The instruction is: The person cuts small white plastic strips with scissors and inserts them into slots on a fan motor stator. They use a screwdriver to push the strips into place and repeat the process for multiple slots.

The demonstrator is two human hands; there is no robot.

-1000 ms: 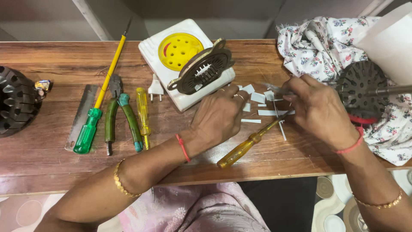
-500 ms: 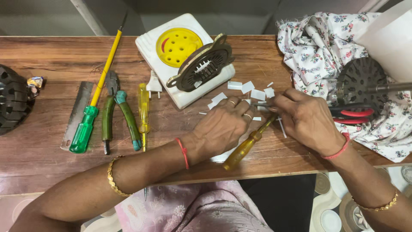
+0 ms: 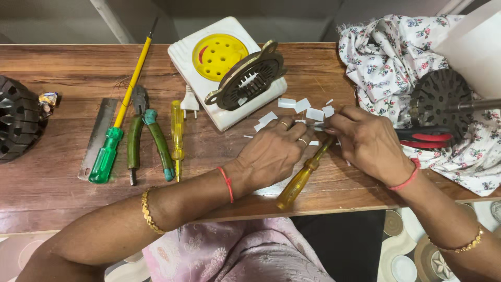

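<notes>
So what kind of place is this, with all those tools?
Probably a small repair bench at home: a wooden table with a green-handled screwdriver, pliers and a round metal motor part, while both hands work on small white pieces.

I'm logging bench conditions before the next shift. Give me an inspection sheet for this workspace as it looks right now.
Surface: wooden table, worn.
Job's things: small white pieces scattered near both hands; yellow-handled screwdriver lies under them.
Clutter: green-handled screwdriver, pliers, yellow tester, metal ruler, white box with yellow disc, slotted metal ring, dark round part, red-handled tool.
Grips: left hand and right hand pinch something small between them; what it is cannot be told.
Cables: nothing seen; a loose white plug.
Surroundings: floral cloth at right.
</notes>
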